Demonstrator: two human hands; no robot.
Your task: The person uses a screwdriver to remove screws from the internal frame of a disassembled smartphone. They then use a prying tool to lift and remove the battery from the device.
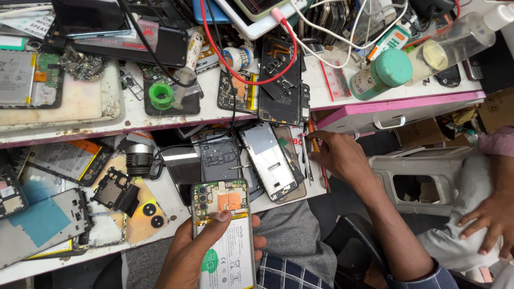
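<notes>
the cluttered white surface (342,99) with a pink front edge spans the upper view, and a lower shelf (176,211) juts out beneath it, both strewn with phone parts. on the lower shelf lie a silver phone frame (269,160), a dark back cover (220,158) just beside it, and a yellow camera-cutout back panel (144,211) further left, near a short black cylinder (139,159). up on the surface, a teal-capped bottle (381,74) lies tilted at the right, a clear liquid bottle (455,45) beyond it, and a red cable (278,69) loops over a black midframe (281,88). a green tape roll (161,96) sits left of centre.

the opened smartphone (225,235), back removed so its battery and circuit board show, is held low at centre, over the person's lap. the left hand (201,251) grips it from below, thumb pressed on the battery's upper edge. the right hand (338,156) rests at the right edge of the lower shelf, fingers loosely curled and touching thin tools (309,158) lying there; whether it pinches one i cannot tell. another person's hand (490,219) rests at far right.
</notes>
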